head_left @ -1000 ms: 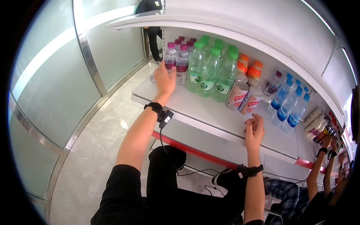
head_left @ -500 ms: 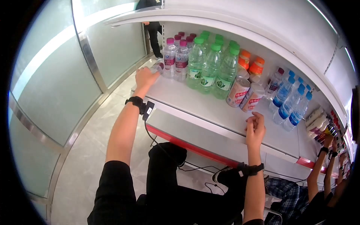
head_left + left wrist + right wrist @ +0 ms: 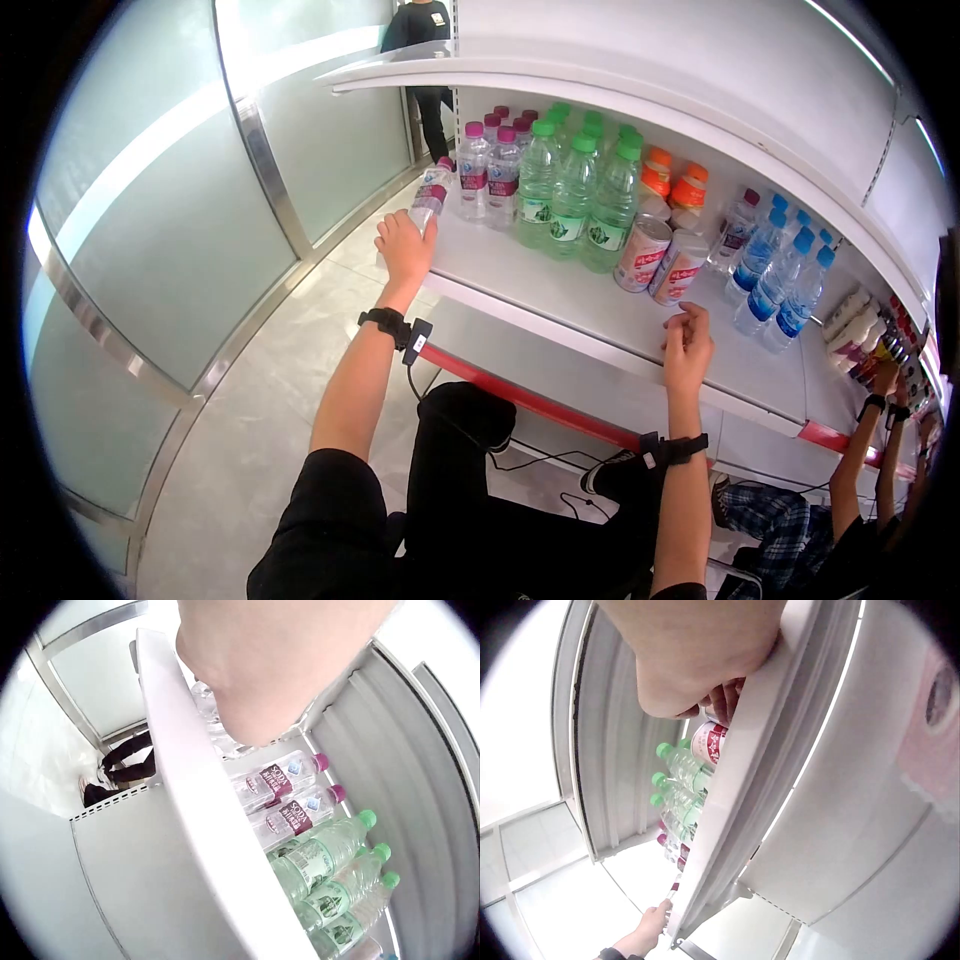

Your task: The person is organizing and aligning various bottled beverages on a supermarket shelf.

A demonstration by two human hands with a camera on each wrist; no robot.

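At the left end of the shelf my left hand [image 3: 405,250] grips the lower end of a clear soda water bottle [image 3: 432,193] with a magenta cap and label. The bottle leans, cap up and away from me, beside a group of the same bottles [image 3: 474,170]. In the left wrist view my left hand [image 3: 270,667] hides most of it. My right hand [image 3: 688,345] rests at the shelf's front edge, fingers loosely curled and holding nothing. Just behind it stand two cans [image 3: 678,268] with red lettering.
Green-capped bottles [image 3: 575,200] stand mid-shelf, with orange-capped bottles [image 3: 688,190] and blue-labelled water bottles [image 3: 770,285] farther right. An upper shelf [image 3: 600,90] overhangs them. Glass panels [image 3: 310,130] flank the left side. Another person's arms [image 3: 855,440] reach in at far right.
The left hand moved left and down to a bottle lying at the shelf's end, then raised its cap end so it leans upward. The right hand has stayed at the shelf edge.
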